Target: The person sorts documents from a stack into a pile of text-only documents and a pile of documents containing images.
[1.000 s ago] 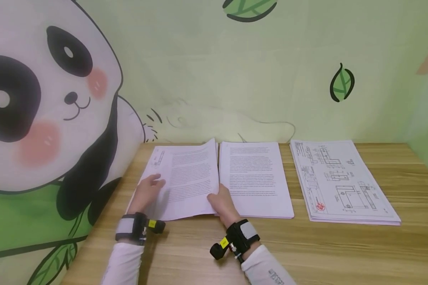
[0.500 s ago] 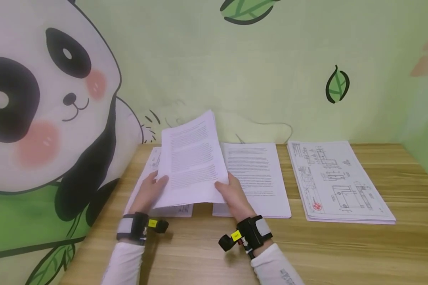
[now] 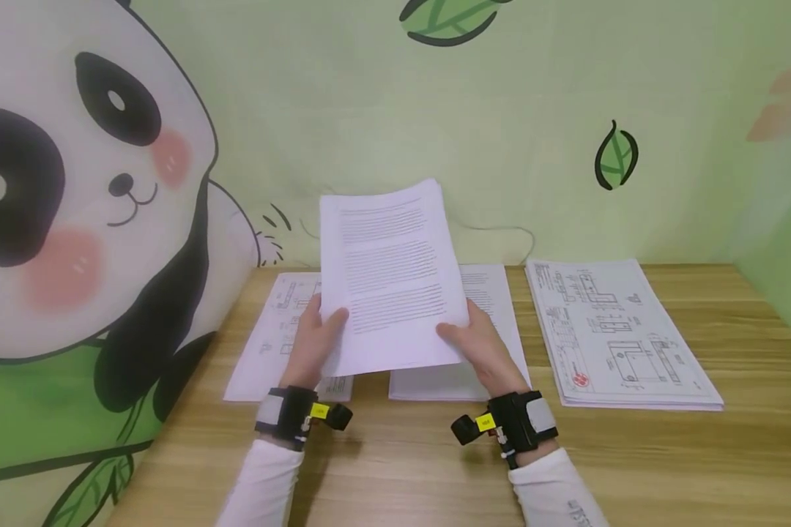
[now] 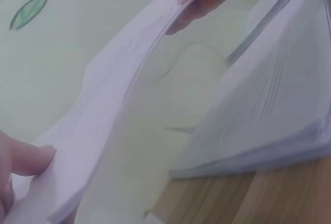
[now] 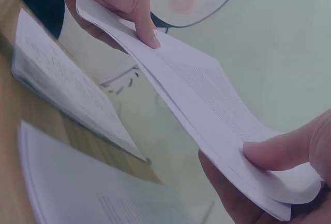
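Observation:
A thin stack of printed paper [image 3: 392, 271] is held up above the table, tilted, its text side facing me. My left hand [image 3: 313, 340] grips its lower left edge, thumb on top and fingers behind. At the lower right edge my right hand [image 3: 488, 348] pinches it the same way. The right wrist view shows both thumbs pressing on the top sheet of the bowed stack [image 5: 191, 94]. Below, partly hidden by it, lie a stack of technical drawings [image 3: 264, 351] on the left and a stack of text pages [image 3: 428, 384] in the middle.
Another stack of drawings with a red stamp [image 3: 622, 337] lies to the right on the wooden table [image 3: 395, 468]. A green wall cloth [image 3: 534, 110] with a printed panda [image 3: 105, 219] stands behind the table.
The held stack has come up off the left pile and moved right and upward in both hands. Drawings beneath it are now uncovered on the left. The right pile lies still.

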### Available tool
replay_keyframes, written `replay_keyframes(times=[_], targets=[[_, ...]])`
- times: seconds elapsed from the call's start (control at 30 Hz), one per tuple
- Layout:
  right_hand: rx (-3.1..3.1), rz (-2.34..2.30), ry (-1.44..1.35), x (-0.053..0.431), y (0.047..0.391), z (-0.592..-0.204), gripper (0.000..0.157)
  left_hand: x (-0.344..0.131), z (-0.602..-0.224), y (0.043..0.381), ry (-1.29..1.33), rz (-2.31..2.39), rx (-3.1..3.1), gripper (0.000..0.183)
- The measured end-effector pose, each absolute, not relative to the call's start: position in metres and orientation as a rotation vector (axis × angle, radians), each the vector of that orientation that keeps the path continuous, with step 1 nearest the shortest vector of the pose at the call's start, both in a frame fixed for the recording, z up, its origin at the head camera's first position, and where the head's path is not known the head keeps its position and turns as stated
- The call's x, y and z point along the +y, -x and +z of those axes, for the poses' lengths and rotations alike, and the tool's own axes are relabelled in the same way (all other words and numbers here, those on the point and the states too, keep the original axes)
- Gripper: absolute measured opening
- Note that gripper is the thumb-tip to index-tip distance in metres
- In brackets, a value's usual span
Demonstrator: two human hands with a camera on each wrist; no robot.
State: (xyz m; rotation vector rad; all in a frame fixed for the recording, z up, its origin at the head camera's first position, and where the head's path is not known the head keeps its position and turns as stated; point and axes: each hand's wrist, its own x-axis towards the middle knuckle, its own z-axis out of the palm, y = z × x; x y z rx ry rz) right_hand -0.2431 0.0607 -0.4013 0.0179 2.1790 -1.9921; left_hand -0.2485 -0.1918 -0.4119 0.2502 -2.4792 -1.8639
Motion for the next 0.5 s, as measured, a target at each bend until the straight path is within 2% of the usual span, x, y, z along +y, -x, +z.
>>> replay_keyframes(times=[0.23, 0.37, 0.5], targets=[[2.302, -1.945, -0.187, 0.101, 0.251, -0.405, 0.067, -0.144, -0.417, 0.255, -0.117, -1.942, -2.463, 0.049], [2.436, -1.871, -0.221, 0.122, 0.254, -0.411, 0.073, -0.118, -0.426, 0.26, -0.121, -1.987, -2.487, 0.055], [2.502, -1.784, -0.253, 0.137, 0.254, -0.417, 0.071, -0.1, -0.435, 0.265, -0.189, -1.945, -2.559, 0.061]])
